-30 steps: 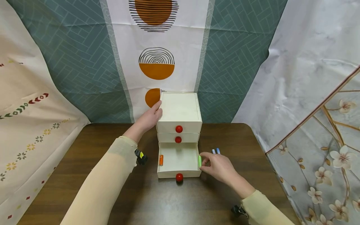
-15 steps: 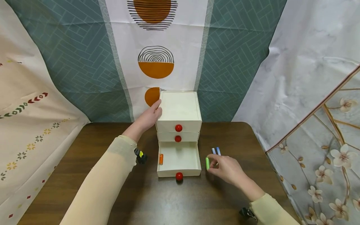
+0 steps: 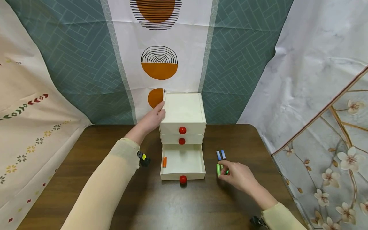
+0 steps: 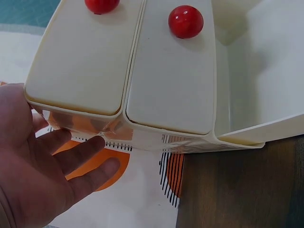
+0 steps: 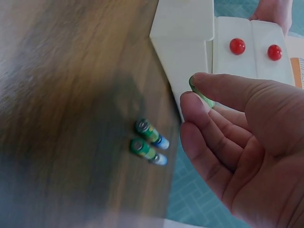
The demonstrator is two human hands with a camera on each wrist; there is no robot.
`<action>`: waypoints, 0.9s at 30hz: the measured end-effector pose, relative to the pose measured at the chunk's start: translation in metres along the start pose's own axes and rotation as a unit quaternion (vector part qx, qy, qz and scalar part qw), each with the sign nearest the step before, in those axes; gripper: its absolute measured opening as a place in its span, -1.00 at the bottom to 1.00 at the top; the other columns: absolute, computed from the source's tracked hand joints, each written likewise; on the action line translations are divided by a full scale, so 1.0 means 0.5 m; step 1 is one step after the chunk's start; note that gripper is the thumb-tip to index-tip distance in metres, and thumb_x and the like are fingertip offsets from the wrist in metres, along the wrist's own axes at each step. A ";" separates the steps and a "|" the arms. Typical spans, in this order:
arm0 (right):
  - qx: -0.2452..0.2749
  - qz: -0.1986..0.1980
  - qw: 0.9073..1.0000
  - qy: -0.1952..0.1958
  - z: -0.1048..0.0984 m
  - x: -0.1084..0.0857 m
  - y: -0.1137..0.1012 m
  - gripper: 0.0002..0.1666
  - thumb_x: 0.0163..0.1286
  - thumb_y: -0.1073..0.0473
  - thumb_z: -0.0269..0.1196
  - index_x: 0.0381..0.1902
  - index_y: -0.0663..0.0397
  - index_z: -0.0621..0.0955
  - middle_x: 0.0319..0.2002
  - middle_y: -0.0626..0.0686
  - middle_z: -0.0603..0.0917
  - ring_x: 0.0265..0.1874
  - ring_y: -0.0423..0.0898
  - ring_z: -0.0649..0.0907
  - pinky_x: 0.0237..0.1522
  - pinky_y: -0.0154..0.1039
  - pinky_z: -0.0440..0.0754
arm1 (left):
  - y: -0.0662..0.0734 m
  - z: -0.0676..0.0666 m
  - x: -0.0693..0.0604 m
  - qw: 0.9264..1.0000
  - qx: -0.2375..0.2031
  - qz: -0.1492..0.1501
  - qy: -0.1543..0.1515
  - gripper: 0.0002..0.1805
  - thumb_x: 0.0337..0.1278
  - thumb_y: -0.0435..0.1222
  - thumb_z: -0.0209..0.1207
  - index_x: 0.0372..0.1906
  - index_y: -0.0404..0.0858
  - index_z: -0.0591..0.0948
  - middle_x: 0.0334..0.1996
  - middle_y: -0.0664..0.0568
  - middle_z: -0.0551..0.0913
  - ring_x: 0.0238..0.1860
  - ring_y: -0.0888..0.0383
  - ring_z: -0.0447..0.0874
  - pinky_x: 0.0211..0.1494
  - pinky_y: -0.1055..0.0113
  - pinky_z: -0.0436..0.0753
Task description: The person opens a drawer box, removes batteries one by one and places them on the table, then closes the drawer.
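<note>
My right hand [image 3: 237,175] pinches a green battery [image 3: 218,170] between thumb and fingertips, right of the pulled-out bottom drawer [image 3: 185,175]. In the right wrist view, only a sliver of that battery [image 5: 209,100] shows between the fingers. Two more green batteries [image 5: 148,130] stand out on the table, with two blue ones [image 3: 223,154] lined up beyond them. An orange battery [image 3: 164,162] lies along the drawer's left wall. My left hand [image 3: 150,121] rests against the left side of the white drawer unit [image 3: 184,108], its fingers extended in the left wrist view.
Two upper drawers with red knobs [image 3: 182,130] are closed. Brown wooden tabletop [image 3: 138,204] surrounds the unit. A patterned cloth [image 3: 241,64] hangs behind, and other cloths hang at both sides.
My right hand has moved the green battery from the drawer's right edge rightward, over the table beside the other batteries. My left hand has stayed on the unit.
</note>
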State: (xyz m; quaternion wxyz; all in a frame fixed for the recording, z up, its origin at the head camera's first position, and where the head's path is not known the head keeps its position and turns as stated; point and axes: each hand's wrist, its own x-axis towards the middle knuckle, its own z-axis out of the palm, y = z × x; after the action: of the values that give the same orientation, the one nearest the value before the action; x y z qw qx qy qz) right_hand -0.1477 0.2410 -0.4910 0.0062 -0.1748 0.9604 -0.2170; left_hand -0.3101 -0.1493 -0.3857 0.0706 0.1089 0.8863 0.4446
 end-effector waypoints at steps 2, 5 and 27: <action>-0.001 0.004 1.000 -0.005 0.000 -0.006 0.007 -0.50 0.33 0.13 0.58 0.21 0.03 0.75 -0.36 -0.40 0.70 -0.55 -0.40 0.49 -0.45 -0.27 0.51 | 0.001 0.000 0.000 1.000 0.000 -0.001 -0.001 -0.24 0.81 0.07 -0.25 0.86 -0.01 -0.10 0.82 -0.02 -0.07 0.79 -0.10 -0.07 0.79 -0.09 -0.01; 0.000 0.006 1.000 -0.013 0.000 -0.013 0.016 -0.47 0.35 0.12 0.58 0.24 0.04 0.75 -0.35 -0.40 0.70 -0.56 -0.39 0.49 -0.45 -0.26 0.50 | 0.004 -0.001 0.000 1.000 -0.004 -0.002 -0.001 -0.24 0.81 0.06 -0.25 0.86 -0.01 -0.10 0.82 -0.01 -0.07 0.79 -0.09 -0.07 0.79 -0.10 -0.01; 0.012 -0.013 0.998 -0.055 0.003 -0.067 0.036 -0.40 0.32 0.08 0.63 0.26 0.09 0.74 -0.33 -0.43 0.68 -0.54 -0.45 0.50 -0.44 -0.29 0.49 | 0.002 -0.001 -0.002 1.000 0.001 0.001 -0.006 -0.24 0.82 0.07 -0.26 0.86 -0.01 -0.12 0.82 -0.01 -0.08 0.79 -0.09 -0.08 0.79 -0.08 -0.03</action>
State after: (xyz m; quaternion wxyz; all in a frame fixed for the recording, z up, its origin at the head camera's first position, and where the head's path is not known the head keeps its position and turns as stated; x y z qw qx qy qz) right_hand -0.1218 0.2667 -0.5021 0.0585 -0.1990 0.9534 -0.2191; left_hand -0.3092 -0.1491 -0.3845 0.0754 0.1130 0.8860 0.4432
